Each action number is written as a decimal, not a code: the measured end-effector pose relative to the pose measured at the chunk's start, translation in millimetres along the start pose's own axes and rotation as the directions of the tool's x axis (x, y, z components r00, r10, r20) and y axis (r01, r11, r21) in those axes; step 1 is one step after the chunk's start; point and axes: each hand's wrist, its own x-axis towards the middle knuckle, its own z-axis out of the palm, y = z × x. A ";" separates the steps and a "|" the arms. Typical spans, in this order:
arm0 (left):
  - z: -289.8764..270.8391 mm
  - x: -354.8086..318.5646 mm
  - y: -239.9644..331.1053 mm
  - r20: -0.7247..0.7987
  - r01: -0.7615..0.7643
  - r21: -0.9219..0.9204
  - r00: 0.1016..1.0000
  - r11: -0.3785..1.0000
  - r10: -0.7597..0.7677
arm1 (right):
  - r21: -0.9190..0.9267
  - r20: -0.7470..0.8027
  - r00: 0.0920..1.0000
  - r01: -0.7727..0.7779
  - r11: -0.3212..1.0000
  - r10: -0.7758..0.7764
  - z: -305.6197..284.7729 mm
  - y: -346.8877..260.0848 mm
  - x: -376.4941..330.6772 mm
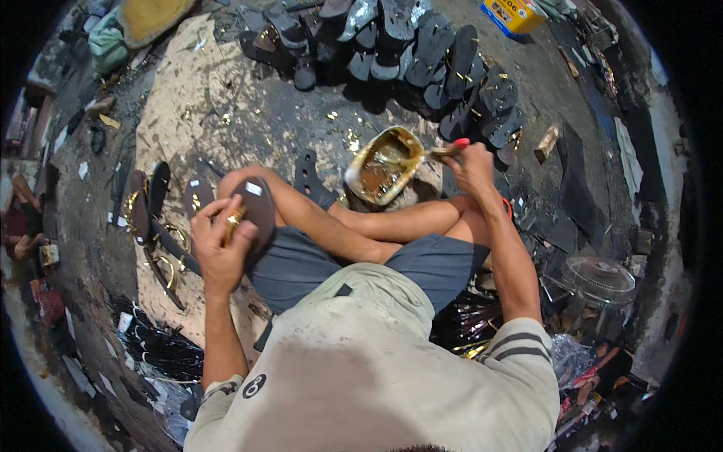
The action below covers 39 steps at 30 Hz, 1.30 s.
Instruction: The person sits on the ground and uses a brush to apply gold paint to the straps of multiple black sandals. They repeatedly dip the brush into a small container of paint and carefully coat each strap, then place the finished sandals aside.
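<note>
Head view, sandal point(260, 212), brush point(443, 152), both partly hidden by hands point(217, 245) point(474, 170)

held brown sandal point(260, 211): 1 | open tub point(353, 175): 1 | red-ended tool point(438, 153): 1 | yellow-blue container point(514, 16): 1

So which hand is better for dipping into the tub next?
Probably the right hand: it holds a red-ended tool close by the tub. The left hand is farther away and busy holding a sandal.

gold-trimmed sandals point(138, 218) on a pale, stained sheet point(181, 79)
</note>
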 end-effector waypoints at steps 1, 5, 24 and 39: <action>2.5 -2.7 1.6 0.029 -0.102 0.111 0.995 0.989 0.100 | 0.111 -0.148 0.989 -0.016 0.994 0.033 -7.3 12.2 -0.6; 10.6 -4.6 25.9 0.022 -0.082 0.289 0.997 0.954 0.079 | 0.890 -0.370 0.862 0.222 0.399 0.346 -56.4 -12.7 -9.4; 54.7 19.9 88.2 0.224 0.124 -0.896 0.955 -0.425 -0.194 | 0.567 -0.792 0.596 0.798 0.206 -0.129 -66.0 -243.8 -60.6; 55.8 15.0 89.8 0.244 0.184 -0.801 0.969 -0.570 -0.030 | 0.728 -0.668 0.735 0.677 0.103 -0.113 -85.0 -223.0 -60.3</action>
